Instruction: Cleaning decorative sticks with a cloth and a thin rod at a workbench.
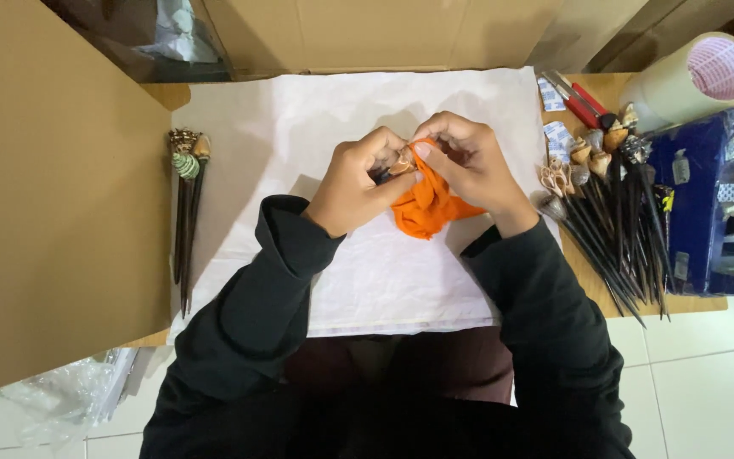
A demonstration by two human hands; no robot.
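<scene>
1. Left hand: fingers curled closed, pinching a small shell-tipped stick at its head; dark shaft barely visible under the fingers.
2. Right hand: fingers closed, gripping an orange cloth and pressing it against the stick's shell tip. The two hands touch at the fingertips.
3. Cloth hangs bunched below and between the hands, over the middle of a white sheet.
4. Sheet is spread flat on a wooden counter; both sleeves are black.
5. Left of the sheet's edge: three finished sticks, side by side, shell ends away from the person.
6. Right of the sheet: a large heap of sticks, shell heads up top, dark shafts fanned toward the person.
7. Beyond the heap: red-handled tools, a tape roll, a blue dispenser.
8. Cardboard panel fills the left; cardboard box wall stands behind the sheet.
</scene>
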